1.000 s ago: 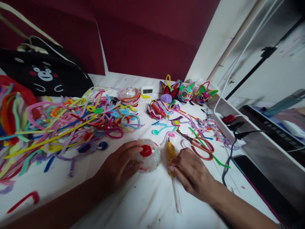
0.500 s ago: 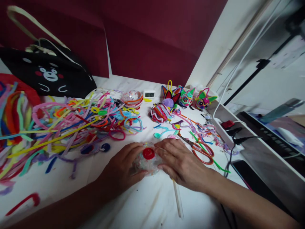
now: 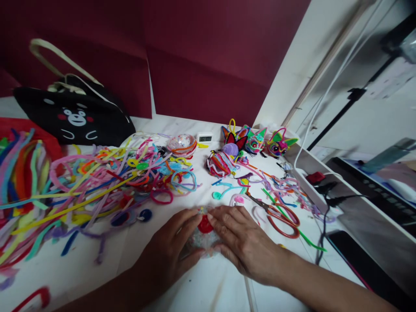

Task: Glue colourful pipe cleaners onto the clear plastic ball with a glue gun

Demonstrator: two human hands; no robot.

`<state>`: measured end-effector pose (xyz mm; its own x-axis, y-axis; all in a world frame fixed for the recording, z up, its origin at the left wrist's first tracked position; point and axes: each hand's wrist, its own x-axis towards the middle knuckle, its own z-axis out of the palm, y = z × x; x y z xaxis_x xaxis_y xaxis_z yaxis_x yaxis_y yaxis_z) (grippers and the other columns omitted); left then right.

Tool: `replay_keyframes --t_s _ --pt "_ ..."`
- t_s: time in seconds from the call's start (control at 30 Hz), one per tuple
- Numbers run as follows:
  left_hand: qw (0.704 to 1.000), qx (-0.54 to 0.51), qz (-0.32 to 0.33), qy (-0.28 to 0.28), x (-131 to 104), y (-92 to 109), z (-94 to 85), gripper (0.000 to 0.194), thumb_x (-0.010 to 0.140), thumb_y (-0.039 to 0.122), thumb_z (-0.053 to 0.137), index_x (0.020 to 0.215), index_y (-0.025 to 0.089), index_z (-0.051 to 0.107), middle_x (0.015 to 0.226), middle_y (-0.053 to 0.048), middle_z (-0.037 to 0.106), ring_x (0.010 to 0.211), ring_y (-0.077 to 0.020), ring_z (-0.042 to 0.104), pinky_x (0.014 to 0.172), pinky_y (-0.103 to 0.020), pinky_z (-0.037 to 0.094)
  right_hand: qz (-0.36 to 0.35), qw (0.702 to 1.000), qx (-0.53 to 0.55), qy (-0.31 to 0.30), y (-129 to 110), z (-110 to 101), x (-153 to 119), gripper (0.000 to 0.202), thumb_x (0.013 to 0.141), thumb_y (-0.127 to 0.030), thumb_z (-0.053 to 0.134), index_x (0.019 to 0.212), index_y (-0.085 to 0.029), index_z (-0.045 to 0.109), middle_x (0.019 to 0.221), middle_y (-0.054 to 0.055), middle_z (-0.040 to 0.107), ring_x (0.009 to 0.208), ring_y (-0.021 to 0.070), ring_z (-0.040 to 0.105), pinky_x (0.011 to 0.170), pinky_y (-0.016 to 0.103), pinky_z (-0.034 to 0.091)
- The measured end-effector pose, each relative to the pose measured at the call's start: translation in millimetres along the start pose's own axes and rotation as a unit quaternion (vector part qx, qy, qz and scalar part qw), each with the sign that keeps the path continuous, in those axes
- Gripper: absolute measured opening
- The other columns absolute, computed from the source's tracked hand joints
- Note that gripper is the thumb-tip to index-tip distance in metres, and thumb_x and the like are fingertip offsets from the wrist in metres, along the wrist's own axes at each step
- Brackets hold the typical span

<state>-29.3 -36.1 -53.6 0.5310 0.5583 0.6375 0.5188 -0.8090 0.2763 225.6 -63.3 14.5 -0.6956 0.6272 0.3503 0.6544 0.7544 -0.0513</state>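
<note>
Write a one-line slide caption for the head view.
Left hand and right hand cup a clear ball with a red disc on a white table strewn with pipe cleaners.

— Where do we have things on the table (image 3: 81,268)?

— Our left hand (image 3: 172,253) and right hand (image 3: 243,242) meet at the near middle, cupped around the ball (image 3: 204,229) between them. The pile of pipe cleaners (image 3: 97,182) spreads to the left, with the bag (image 3: 74,117) behind it at the far left.

— And on the right?

— The scissors (image 3: 279,214) lie just right of our right hand. Far behind them sit the cat-faced figures (image 3: 260,141), and the small clock (image 3: 205,138) stands left of those.
</note>
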Motion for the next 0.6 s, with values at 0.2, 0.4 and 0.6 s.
replay_keyframes --t_s 0.2,0.4,0.6 --pt "1.000 0.002 0.008 0.007 2.8 0.0 -3.7 0.048 0.110 0.046 0.050 0.148 0.017 0.055 0.140 -0.016 0.066 0.131 -0.0265 0.066 0.112 -0.037 0.060 0.029 0.999 0.041 -0.019 -2.8 1.0 -1.4 0.049 0.111 -0.035 0.050 0.150 -0.007 0.058 0.149 0.020 0.065 0.135 0.0395 0.060 0.110 0.063 0.053" --pt "1.000 0.016 0.015 -0.009 9.1 4.8 -10.6 0.047 0.106 0.042 0.058 0.144 0.015 0.054 0.135 -0.019 0.069 0.124 -0.0287 0.071 0.103 -0.040 0.066 0.061 0.993 0.094 -0.024 -4.1 2.3 -1.2 0.052 0.107 -0.033 0.058 0.153 -0.010 0.056 0.150 0.020 0.064 0.138 0.0369 0.059 0.117 0.060 0.051" --pt "1.000 -0.014 0.009 -0.014 6.9 5.3 -9.9 0.052 0.104 0.042 0.063 0.147 0.016 0.052 0.137 -0.020 0.067 0.127 -0.0307 0.068 0.106 -0.044 0.064 0.074 0.991 0.114 -0.012 -7.4 -0.8 1.6 0.044 0.105 -0.027 0.059 0.147 -0.013 0.060 0.144 0.020 0.066 0.135 0.0358 0.060 0.112 0.058 0.055"
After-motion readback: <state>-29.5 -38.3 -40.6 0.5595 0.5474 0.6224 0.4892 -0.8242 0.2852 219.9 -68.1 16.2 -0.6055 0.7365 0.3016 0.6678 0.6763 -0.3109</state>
